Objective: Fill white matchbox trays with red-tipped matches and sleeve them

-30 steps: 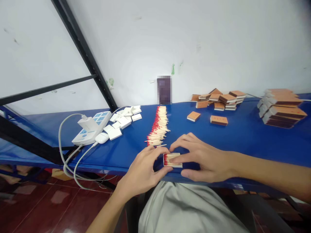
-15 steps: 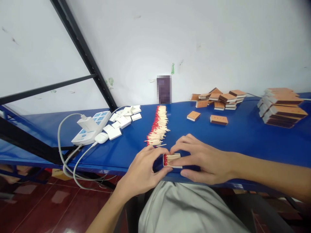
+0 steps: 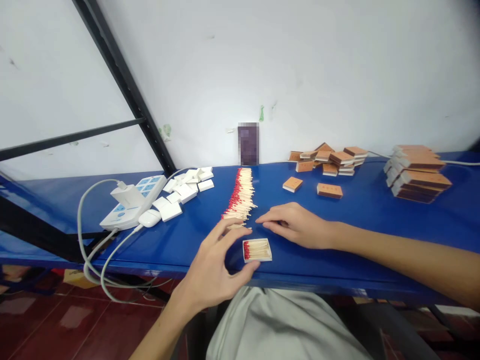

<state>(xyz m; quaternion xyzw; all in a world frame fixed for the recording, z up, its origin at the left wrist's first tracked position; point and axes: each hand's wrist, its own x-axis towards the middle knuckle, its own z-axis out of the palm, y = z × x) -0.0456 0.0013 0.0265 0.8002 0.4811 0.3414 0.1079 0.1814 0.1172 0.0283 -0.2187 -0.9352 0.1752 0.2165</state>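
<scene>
A small white matchbox tray [image 3: 270,253] lies near the front edge of the blue table. It holds a layer of matches [image 3: 257,249] with their red heads to the left. Around its left end curves my left hand [image 3: 213,265], open, the thumb by the tray's near side and the fingers beyond its far side. Whether the thumb touches the tray I cannot tell. A long row of loose red-headed matches [image 3: 242,195] runs back toward the wall. Just right of its near end is my right hand [image 3: 294,225], fingers stretched leftward, with nothing visible in them.
White trays [image 3: 182,192] are heaped at the left, beside a power strip [image 3: 135,202] with cables. At the right lie brown matchboxes [image 3: 330,190], a loose heap [image 3: 341,159] and a stack [image 3: 420,172]. A blurred dark object [image 3: 248,145] leans on the wall; a black post [image 3: 127,90] stands left.
My right hand has left the filled tray and moved away toward the loose matches. My left fingers have spread wider around the tray. The whole view has shifted slightly.
</scene>
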